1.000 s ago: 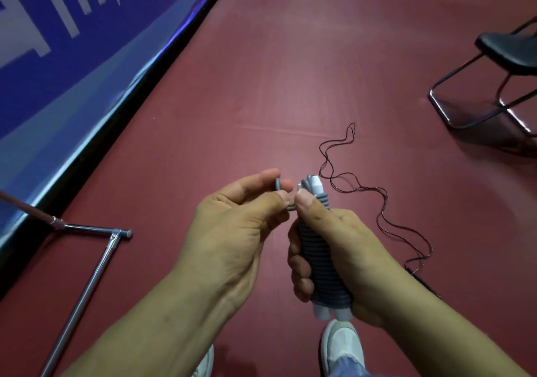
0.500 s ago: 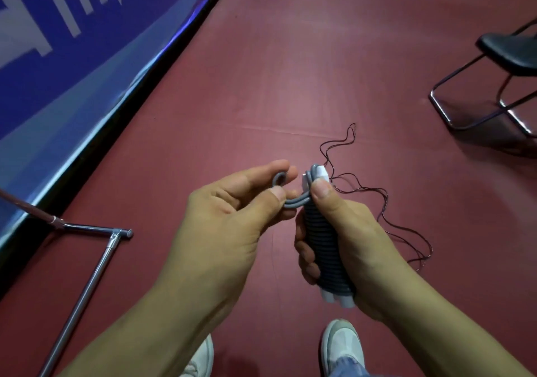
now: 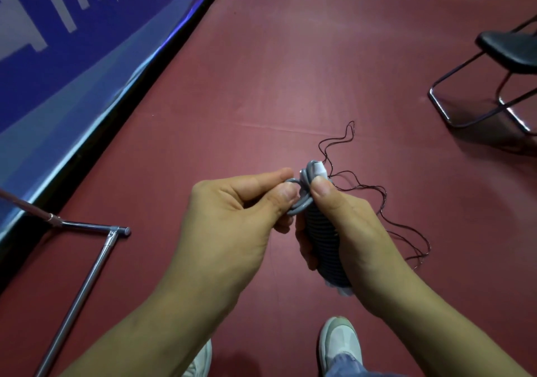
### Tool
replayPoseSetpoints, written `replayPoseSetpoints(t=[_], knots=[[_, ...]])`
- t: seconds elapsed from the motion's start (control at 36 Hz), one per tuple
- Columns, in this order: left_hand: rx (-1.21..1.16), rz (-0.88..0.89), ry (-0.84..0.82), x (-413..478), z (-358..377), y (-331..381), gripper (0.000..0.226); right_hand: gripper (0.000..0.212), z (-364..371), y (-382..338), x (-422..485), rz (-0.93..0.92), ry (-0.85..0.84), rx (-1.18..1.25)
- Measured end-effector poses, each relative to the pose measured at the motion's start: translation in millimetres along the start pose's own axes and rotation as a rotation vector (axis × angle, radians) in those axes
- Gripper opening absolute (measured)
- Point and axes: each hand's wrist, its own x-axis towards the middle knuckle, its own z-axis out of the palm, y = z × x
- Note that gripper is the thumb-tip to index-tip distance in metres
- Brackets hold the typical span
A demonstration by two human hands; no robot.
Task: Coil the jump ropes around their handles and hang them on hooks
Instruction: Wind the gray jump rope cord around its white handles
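— Jump rope (image 3: 322, 231) status, head view?
— Grey cord is coiled tight round the handles (image 3: 319, 170). It's held in the air just ahead of the shoe (image 3: 340, 344). Only a short loose loop (image 3: 300, 205) is left at the top end.
— Grips?
— Right hand (image 3: 357, 231) is clenched round the coil, thumb pressed on the top turns. Left hand (image 3: 232, 225) pinches the loose loop between thumb and forefinger, other fingers curled under.
— How to finish the step?
— My read: hold the right thumb down so the turns don't spring loose. Tuck the loop under the last turn and pull it snug. Don't slacken the right grip before it's locked.
— Rest?
— Second, thin dark rope (image 3: 377, 190) lies uncoiled on the floor (image 3: 290, 71) beyond the shoe, to its right. No hooks in view.
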Motion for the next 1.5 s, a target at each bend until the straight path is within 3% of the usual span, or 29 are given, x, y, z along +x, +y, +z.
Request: replayPoseSetpoints(t=[0.08,0.19,0.33,0.58,0.89,1.22,1.28,1.33,1.5], knots=[[-0.016,-0.018,0.014,2.3,0.6,1.5,0.028,0.064,0.3,0.9,0.4,0.024,0.000,0.018],[0.030,0.031,0.026,3.5,0.4,2.9,0.011,0.068,3.3,2.4,0.7,0.071,0.007,0.048],[0.110,0.110,0.049,1.9,-0.1,4.6,0.015,0.055,6.0,5.8,0.3,0.118,-0.014,0.108],[0.155,0.164,0.081,-0.1,2.3,6.1,0.012,0.058,5.9,6.9,0.0,0.087,-0.077,0.067],[0.056,0.127,0.086,0.0,7.8,0.4,0.012,0.049,9.9,6.1,-1.8,0.162,-0.095,0.233],[0.063,0.168,-0.062,13.7,1.0,8.5,0.013,0.055,5.8,1.9,-5.4,0.358,-0.241,0.426],[0.057,0.170,-0.065,14.3,-0.8,8.6,0.009,0.054,6.0,2.6,-5.6,0.346,-0.231,0.411],[0.026,0.164,-0.052,12.6,-2.0,9.1,0.020,0.050,7.1,3.4,-5.1,0.294,-0.190,0.387],[-0.026,0.091,-0.060,2.5,0.1,0.5,0.011,0.049,6.1,4.5,-1.5,0.191,-0.087,0.362]])
